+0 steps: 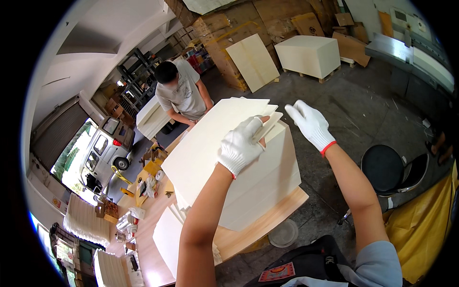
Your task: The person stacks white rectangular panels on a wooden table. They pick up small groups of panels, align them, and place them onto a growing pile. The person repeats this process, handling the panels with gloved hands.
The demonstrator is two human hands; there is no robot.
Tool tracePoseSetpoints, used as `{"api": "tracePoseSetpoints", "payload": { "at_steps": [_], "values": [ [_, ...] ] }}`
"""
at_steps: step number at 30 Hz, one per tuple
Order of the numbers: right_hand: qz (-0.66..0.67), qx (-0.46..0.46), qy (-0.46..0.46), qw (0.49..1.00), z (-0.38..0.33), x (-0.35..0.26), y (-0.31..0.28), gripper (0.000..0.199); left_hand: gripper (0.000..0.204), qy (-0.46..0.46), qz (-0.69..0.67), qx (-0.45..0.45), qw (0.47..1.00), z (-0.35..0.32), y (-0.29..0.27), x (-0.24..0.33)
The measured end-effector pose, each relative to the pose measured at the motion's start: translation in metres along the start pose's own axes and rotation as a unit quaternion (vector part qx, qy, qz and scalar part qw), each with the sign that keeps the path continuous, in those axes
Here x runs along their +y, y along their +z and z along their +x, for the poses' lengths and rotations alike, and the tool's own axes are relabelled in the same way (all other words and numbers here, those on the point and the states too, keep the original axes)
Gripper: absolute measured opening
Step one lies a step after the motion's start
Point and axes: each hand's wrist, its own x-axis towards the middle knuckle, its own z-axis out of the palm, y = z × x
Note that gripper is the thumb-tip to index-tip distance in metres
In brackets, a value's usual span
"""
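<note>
A tall stack of white boards (267, 191) stands on a wooden table in front of me. My left hand (241, 146), in a white knit glove with bare fingertips showing, is closed on the right edge of the upper white boards (210, 138). Their corners fan apart slightly at its fingers. My right hand (310, 125), in a white glove with a red cuff, is raised just right of the stack, apart from it. Its fingers are bent and somewhat apart, with nothing visible in them. Lower white boards (167, 237) lie beside my left forearm.
Across the table (153, 229) a person (184, 93) bends over other boards. Tools and bags lie at the left. A black stool (382, 168) stands at right, near a yellow cloth (420, 225). Behind are a white block on a pallet (311, 55) and cardboard boxes (258, 21).
</note>
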Motion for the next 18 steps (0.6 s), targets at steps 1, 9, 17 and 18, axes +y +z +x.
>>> {"api": "tracePoseSetpoints", "payload": {
  "at_steps": [1,9,17,18],
  "values": [
    [-0.075,-0.02,-0.022,0.997,-0.004,0.002,-0.002,0.056,0.047,0.024,0.029,0.017,0.999,0.001,0.005,-0.009],
    [-0.218,-0.036,-0.219,0.95,-0.005,-0.002,0.0,0.048,0.033,-0.034,0.045,-0.021,0.998,0.017,0.009,-0.011],
    [-0.078,-0.03,-0.223,0.971,0.006,-0.023,0.009,0.049,0.037,-0.024,0.079,-0.01,0.997,0.032,0.024,-0.036],
    [-0.007,-0.049,-0.163,0.985,0.004,-0.026,0.011,0.052,0.037,-0.031,0.052,-0.014,0.998,0.031,0.023,-0.033]
  ]
}}
